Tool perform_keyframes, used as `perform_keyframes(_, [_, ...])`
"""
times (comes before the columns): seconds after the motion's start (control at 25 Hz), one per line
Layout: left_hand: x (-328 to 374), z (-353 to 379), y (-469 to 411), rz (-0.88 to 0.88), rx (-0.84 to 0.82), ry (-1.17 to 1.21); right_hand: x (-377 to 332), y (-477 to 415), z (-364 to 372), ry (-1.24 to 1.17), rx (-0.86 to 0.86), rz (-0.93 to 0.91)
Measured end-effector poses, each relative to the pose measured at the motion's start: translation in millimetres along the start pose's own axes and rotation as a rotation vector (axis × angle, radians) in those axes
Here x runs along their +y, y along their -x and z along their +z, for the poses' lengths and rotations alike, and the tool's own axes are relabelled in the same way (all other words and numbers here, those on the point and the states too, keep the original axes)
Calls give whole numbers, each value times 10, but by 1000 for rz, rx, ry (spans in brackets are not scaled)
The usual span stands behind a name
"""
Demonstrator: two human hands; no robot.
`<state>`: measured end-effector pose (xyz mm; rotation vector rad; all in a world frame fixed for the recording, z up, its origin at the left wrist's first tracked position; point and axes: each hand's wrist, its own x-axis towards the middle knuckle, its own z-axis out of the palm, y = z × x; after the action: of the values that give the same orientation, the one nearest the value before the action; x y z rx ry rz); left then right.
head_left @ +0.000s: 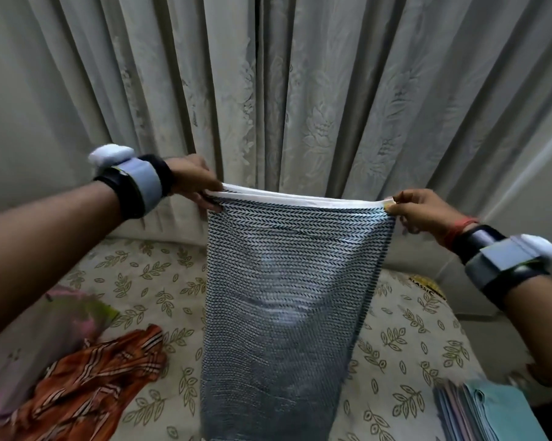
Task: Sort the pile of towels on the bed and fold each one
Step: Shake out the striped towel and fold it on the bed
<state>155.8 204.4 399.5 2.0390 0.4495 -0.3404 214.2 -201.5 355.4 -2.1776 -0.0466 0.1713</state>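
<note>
Both arms are reaching forward at chest height above the bed (160, 281). The left hand (193, 183) and right hand (422, 211) are each pinching a top corner of the blue patterned towel (287, 297), grips closed on the white hem, holding it stretched and hanging in front of the curtain (300, 90). An orange striped towel (87, 377) is lying crumpled at left; folded towels (491, 412) are lying stacked at right.

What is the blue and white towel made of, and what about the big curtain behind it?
The towel looks like thin woven cotton with a matte finish. It hangs limp from the left hand and right hand, and light seems to show through it. The curtain looks like heavier woven fabric, maybe polyester, slightly shiny: its raised flower patterns catch the light along deep folds.
</note>
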Motion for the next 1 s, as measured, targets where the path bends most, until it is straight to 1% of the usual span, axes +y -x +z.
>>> perform_keyframes(0.08, [29,102,-248,113,130,-207,14,-178,98,29,50,-1])
perform_keyframes(0.12, [27,106,-341,162,187,-251,3,-242,143,6,75,-13])
perform_keyframes(0.24, [81,78,-481,298,337,-225,10,-476,165,-159,174,-77])
perform_keyframes(0.36, [137,2,-455,498,497,-214,-32,-586,92,-217,345,-259])
perform_keyframes(0.44, [154,-67,-419,614,527,-158,-131,-530,27,-222,435,-388])
perform_keyframes(0.48, [146,-98,-390,648,526,-127,-177,-473,5,-231,451,-434])
perform_keyframes(0.56, [87,-140,-291,681,518,-122,-204,-339,7,-243,446,-470])
perform_keyframes(0.64, [-68,-111,-197,683,490,-159,-127,-200,76,-222,429,-451])
perform_keyframes(0.68, [-177,-68,-143,656,460,-168,-45,-116,130,-213,405,-426])
perform_keyframes(0.76, [-461,66,-44,580,349,-161,185,106,280,-210,326,-342])
perform_keyframes(0.84, [-851,229,5,480,224,-150,494,371,468,-177,218,-234])
perform_keyframes(1.0, [-1626,588,2,261,73,-231,1180,694,826,-34,-79,11])
